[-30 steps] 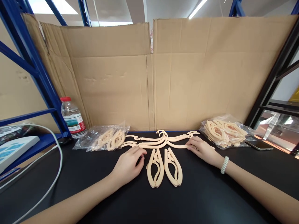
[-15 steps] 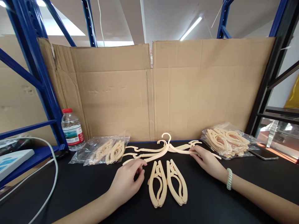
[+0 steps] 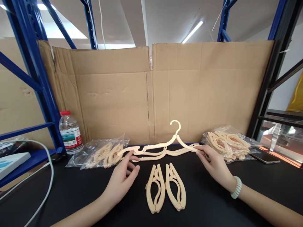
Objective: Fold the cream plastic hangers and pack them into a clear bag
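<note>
An unfolded cream hanger (image 3: 158,146) is tilted up, its hook standing against the cardboard. My right hand (image 3: 213,164) pinches the end of its right arm. By its left arm is my left hand (image 3: 120,178), with fingers apart and fingertips at the arm's underside; a firm hold there does not show. Other unfolded hangers (image 3: 176,153) lie on the black table just behind and below it. Nearer to me, two folded hangers, one on the left (image 3: 155,189) and one on the right (image 3: 175,187), rest side by side between my hands.
Plastic bags of folded hangers lie at the left (image 3: 104,154) and right (image 3: 228,143). A water bottle (image 3: 70,134) stands at the back left, near a white cable (image 3: 51,176). A phone (image 3: 265,157) lies at the right. Cardboard (image 3: 113,101) walls off the back.
One unfolded hanger has been raised off the others and tilted upright, its hook now higher. My left hand has moved up and left with its fingers more spread; my right hand has shifted slightly right.
</note>
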`<state>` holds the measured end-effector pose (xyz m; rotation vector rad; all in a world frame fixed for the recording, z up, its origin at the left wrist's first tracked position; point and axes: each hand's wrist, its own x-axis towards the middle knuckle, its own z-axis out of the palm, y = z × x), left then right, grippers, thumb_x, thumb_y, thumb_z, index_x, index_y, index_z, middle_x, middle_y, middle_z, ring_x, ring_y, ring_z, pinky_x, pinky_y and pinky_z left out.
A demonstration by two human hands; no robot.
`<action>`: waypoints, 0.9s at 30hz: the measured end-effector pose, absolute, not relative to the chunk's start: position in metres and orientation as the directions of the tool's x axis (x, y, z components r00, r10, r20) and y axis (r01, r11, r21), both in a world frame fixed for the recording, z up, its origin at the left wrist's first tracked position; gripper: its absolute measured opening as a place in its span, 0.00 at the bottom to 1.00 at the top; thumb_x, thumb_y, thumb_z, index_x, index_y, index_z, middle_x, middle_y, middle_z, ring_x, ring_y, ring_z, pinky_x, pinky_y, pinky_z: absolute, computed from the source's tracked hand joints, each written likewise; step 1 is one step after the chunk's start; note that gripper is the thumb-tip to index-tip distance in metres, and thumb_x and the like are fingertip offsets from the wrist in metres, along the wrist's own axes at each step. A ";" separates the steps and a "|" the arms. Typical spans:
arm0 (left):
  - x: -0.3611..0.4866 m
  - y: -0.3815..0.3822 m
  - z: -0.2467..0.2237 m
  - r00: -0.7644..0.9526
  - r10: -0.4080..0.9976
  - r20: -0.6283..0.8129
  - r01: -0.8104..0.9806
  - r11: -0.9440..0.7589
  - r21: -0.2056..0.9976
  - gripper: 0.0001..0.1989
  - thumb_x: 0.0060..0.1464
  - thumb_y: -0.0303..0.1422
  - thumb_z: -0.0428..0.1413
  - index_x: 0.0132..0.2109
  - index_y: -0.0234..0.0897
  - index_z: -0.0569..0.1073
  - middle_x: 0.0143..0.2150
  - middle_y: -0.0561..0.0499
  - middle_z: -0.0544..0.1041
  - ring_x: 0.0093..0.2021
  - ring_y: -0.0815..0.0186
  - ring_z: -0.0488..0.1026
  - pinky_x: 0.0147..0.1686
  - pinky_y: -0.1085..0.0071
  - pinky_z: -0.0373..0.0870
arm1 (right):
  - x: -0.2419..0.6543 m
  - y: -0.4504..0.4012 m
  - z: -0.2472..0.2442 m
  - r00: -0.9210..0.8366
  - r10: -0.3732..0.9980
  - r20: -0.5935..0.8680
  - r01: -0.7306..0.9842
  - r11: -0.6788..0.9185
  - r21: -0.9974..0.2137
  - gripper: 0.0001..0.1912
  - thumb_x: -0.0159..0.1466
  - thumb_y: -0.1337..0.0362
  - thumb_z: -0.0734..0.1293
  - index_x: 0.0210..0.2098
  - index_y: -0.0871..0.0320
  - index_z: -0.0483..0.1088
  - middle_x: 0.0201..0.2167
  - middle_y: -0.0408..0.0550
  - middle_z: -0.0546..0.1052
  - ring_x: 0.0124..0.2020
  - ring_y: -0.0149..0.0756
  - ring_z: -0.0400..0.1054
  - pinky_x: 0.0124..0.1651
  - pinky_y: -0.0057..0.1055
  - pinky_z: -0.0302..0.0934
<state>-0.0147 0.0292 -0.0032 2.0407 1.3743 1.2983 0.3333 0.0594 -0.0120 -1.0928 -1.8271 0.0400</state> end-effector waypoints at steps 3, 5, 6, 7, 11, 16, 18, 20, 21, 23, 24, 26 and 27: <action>-0.010 0.021 0.000 0.063 0.868 0.492 0.470 -0.461 0.753 0.30 0.60 0.39 0.49 0.66 0.41 0.50 0.40 0.50 0.69 0.30 0.68 0.69 0.33 0.68 0.71 | 0.326 0.053 -0.012 -0.171 0.662 0.730 0.670 0.621 -0.407 0.10 0.69 0.60 0.58 0.44 0.55 0.68 0.40 0.52 0.74 0.41 0.40 0.70 0.40 0.35 0.69; -0.006 0.014 0.001 0.072 0.881 0.467 0.422 -0.451 0.786 0.33 0.61 0.40 0.49 0.68 0.38 0.45 0.30 0.55 0.67 0.28 0.68 0.67 0.32 0.69 0.70 | 0.322 0.049 -0.013 -0.204 0.642 0.739 0.675 0.639 -0.369 0.10 0.69 0.61 0.58 0.44 0.54 0.68 0.39 0.52 0.74 0.41 0.40 0.70 0.41 0.36 0.69; -0.004 0.012 0.001 0.079 0.886 0.456 0.400 -0.448 0.800 0.34 0.61 0.40 0.49 0.68 0.37 0.44 0.27 0.57 0.65 0.27 0.68 0.66 0.31 0.69 0.69 | 0.321 0.048 -0.013 -0.216 0.634 0.742 0.672 0.648 -0.358 0.10 0.69 0.62 0.58 0.44 0.54 0.68 0.39 0.52 0.74 0.41 0.40 0.70 0.41 0.36 0.69; -0.003 0.010 0.002 0.084 0.889 0.449 0.381 -0.445 0.810 0.34 0.61 0.40 0.48 0.68 0.36 0.44 0.26 0.58 0.64 0.27 0.68 0.66 0.31 0.69 0.69 | 0.319 0.046 -0.013 -0.226 0.629 0.743 0.668 0.656 -0.352 0.10 0.69 0.62 0.58 0.44 0.54 0.68 0.39 0.52 0.74 0.41 0.40 0.70 0.41 0.37 0.69; 0.000 0.008 0.002 0.082 0.900 0.429 0.346 -0.429 0.834 0.34 0.60 0.41 0.49 0.68 0.36 0.46 0.26 0.58 0.65 0.27 0.68 0.66 0.30 0.70 0.69 | 0.317 0.044 -0.010 -0.246 0.617 0.747 0.659 0.672 -0.337 0.09 0.69 0.62 0.58 0.43 0.55 0.69 0.38 0.51 0.74 0.39 0.40 0.71 0.41 0.36 0.69; 0.001 0.011 0.004 0.060 0.905 0.422 0.315 -0.418 0.852 0.36 0.57 0.39 0.54 0.67 0.45 0.47 0.51 0.45 0.69 0.32 0.70 0.70 0.32 0.69 0.73 | 0.315 0.040 -0.006 -0.302 0.566 0.767 0.683 0.690 -0.240 0.09 0.69 0.64 0.58 0.42 0.55 0.69 0.36 0.50 0.75 0.38 0.40 0.71 0.40 0.36 0.67; 0.002 0.012 0.003 0.063 0.901 0.430 0.316 -0.427 0.847 0.39 0.55 0.38 0.56 0.68 0.46 0.45 0.57 0.43 0.65 0.35 0.69 0.72 0.34 0.68 0.75 | 0.314 0.038 -0.007 -0.330 0.562 0.758 0.695 0.689 -0.208 0.09 0.68 0.65 0.58 0.42 0.55 0.70 0.36 0.50 0.75 0.37 0.40 0.71 0.40 0.37 0.66; 0.002 0.013 0.003 0.097 0.895 0.436 0.348 -0.441 0.827 0.40 0.53 0.36 0.58 0.68 0.45 0.47 0.56 0.43 0.66 0.36 0.68 0.73 0.36 0.67 0.75 | 0.312 0.037 -0.009 -0.349 0.556 0.755 0.695 0.693 -0.189 0.09 0.68 0.65 0.59 0.43 0.55 0.69 0.37 0.50 0.76 0.37 0.40 0.71 0.39 0.37 0.66; 0.001 0.014 0.003 0.127 0.888 0.442 0.374 -0.456 0.808 0.39 0.53 0.36 0.58 0.67 0.43 0.50 0.55 0.43 0.68 0.36 0.68 0.73 0.37 0.67 0.75 | 0.312 0.036 -0.009 -0.353 0.552 0.755 0.692 0.698 -0.186 0.09 0.68 0.65 0.59 0.43 0.55 0.69 0.37 0.50 0.76 0.37 0.40 0.71 0.39 0.37 0.66; 0.000 0.014 0.003 0.186 0.866 0.464 0.439 -0.496 0.749 0.32 0.54 0.35 0.57 0.64 0.40 0.58 0.52 0.44 0.71 0.34 0.68 0.73 0.39 0.67 0.74 | 0.311 0.035 -0.010 -0.357 0.549 0.756 0.688 0.702 -0.185 0.09 0.68 0.65 0.59 0.43 0.55 0.69 0.37 0.51 0.76 0.37 0.40 0.71 0.39 0.37 0.66; -0.001 0.014 0.003 0.215 0.853 0.475 0.474 -0.516 0.713 0.28 0.55 0.35 0.56 0.62 0.40 0.63 0.50 0.44 0.73 0.34 0.68 0.72 0.38 0.68 0.74 | 0.311 0.035 -0.010 -0.356 0.550 0.755 0.688 0.701 -0.186 0.09 0.68 0.65 0.59 0.44 0.55 0.69 0.37 0.51 0.76 0.37 0.40 0.71 0.39 0.37 0.66; -0.002 0.014 0.005 0.259 0.838 0.481 0.526 -0.540 0.657 0.20 0.58 0.36 0.53 0.56 0.39 0.70 0.45 0.46 0.76 0.32 0.68 0.72 0.35 0.70 0.73 | 0.310 0.035 -0.010 -0.356 0.550 0.756 0.691 0.699 -0.183 0.09 0.68 0.64 0.59 0.44 0.54 0.69 0.37 0.51 0.76 0.37 0.40 0.71 0.39 0.37 0.67; -0.002 0.014 0.006 0.275 0.837 0.473 0.539 -0.541 0.645 0.18 0.59 0.37 0.52 0.55 0.39 0.71 0.42 0.47 0.76 0.29 0.69 0.71 0.33 0.72 0.72 | 0.310 0.035 -0.010 -0.360 0.543 0.759 0.690 0.702 -0.176 0.09 0.68 0.65 0.59 0.45 0.54 0.69 0.38 0.50 0.76 0.38 0.40 0.71 0.40 0.37 0.68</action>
